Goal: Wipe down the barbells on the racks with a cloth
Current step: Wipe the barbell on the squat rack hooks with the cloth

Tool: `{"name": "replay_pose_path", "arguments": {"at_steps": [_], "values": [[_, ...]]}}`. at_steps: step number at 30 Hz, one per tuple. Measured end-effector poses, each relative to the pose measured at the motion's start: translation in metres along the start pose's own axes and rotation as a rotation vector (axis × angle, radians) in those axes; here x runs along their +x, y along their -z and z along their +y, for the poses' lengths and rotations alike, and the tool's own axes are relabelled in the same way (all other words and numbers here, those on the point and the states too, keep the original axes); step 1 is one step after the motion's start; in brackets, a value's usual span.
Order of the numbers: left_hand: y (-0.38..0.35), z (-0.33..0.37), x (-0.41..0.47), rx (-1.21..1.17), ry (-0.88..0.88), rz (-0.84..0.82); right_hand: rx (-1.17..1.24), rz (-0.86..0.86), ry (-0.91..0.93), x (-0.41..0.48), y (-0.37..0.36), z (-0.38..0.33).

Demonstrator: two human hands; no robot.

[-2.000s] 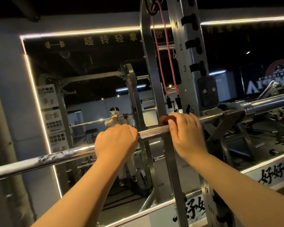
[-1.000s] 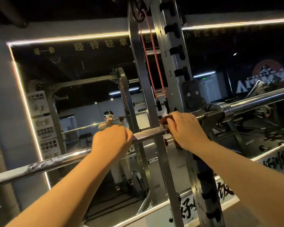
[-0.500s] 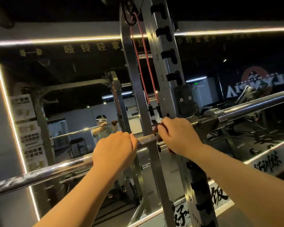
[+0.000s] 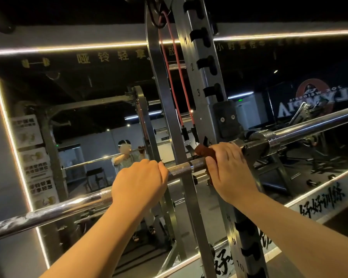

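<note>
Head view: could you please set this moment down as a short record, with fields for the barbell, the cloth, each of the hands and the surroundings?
barbell: chrome barbell rests on the rack's hook, running lower left to upper right in the picture
cloth: reddish-brown cloth, wrapped over the barbell under the right hand
left hand: left hand grips the bare barbell
right hand: right hand holds the cloth round the barbell, close to the hook
surroundings: numbered upright; red band hanging beside it; mirror behind

Dim gym, light-edged wall mirror [image 4: 88,109], posters [image 4: 35,161].
</note>
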State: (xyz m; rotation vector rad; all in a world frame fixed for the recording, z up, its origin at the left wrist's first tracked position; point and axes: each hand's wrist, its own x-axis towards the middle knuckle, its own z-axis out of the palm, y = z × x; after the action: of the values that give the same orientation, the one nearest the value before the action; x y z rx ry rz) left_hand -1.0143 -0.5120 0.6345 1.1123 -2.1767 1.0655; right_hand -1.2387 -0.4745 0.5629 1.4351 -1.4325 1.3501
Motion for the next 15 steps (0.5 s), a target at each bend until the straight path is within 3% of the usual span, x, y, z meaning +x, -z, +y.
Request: {"name": "replay_pose_path", "arguments": {"at_steps": [10, 13, 15], "values": [[0.002, 0.001, 0.000, 0.005, 0.022, -0.016, -0.193, -0.581, -0.186, 0.071, 0.023, -0.014], [0.002, 0.002, -0.001, 0.011, 0.019, -0.011, -0.225, -0.598, -0.192, 0.075, 0.023, -0.016], [0.002, 0.002, 0.000, 0.006, 0.026, -0.013, -0.288, -0.531, -0.098, 0.067, 0.018, -0.012]]}}
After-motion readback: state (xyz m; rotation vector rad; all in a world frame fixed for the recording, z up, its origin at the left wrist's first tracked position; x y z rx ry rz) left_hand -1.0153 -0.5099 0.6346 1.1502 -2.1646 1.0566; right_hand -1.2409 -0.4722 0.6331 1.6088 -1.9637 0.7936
